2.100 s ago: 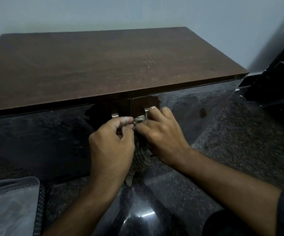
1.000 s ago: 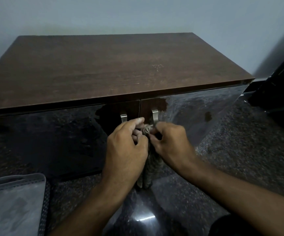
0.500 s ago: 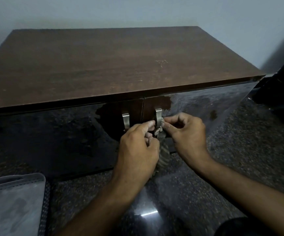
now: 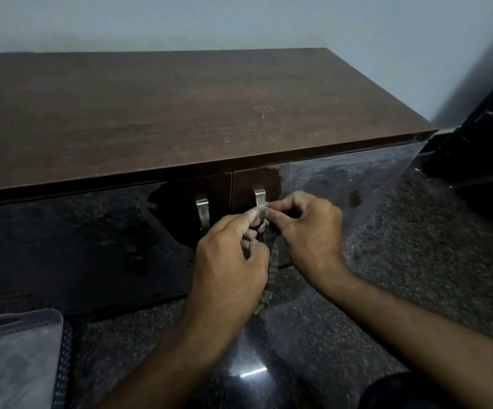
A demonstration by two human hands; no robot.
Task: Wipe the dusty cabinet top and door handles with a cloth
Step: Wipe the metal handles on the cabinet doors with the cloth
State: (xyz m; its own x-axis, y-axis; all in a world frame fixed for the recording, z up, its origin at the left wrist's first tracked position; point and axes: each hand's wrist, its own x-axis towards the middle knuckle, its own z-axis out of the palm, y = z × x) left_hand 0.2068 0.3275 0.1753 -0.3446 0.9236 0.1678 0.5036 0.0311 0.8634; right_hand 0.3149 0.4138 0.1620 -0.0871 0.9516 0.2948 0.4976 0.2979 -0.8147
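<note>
Here both hands meet at the right door handle (image 4: 260, 203), a metal strip on the glossy dark right door (image 4: 342, 184) of the cabinet. The left hand (image 4: 230, 261) pinches the cloth (image 4: 271, 273) just left of that handle, fingers curled round it. The right hand (image 4: 307, 228) pinches the cloth's upper end just right of the handle, thumb and forefinger tight. The cloth seems to pass behind the handle, and its rest hangs below it. The left door handle (image 4: 203, 214) stands untouched, left of the right handle. Above the handle lies the brown cabinet top (image 4: 180, 113).
</note>
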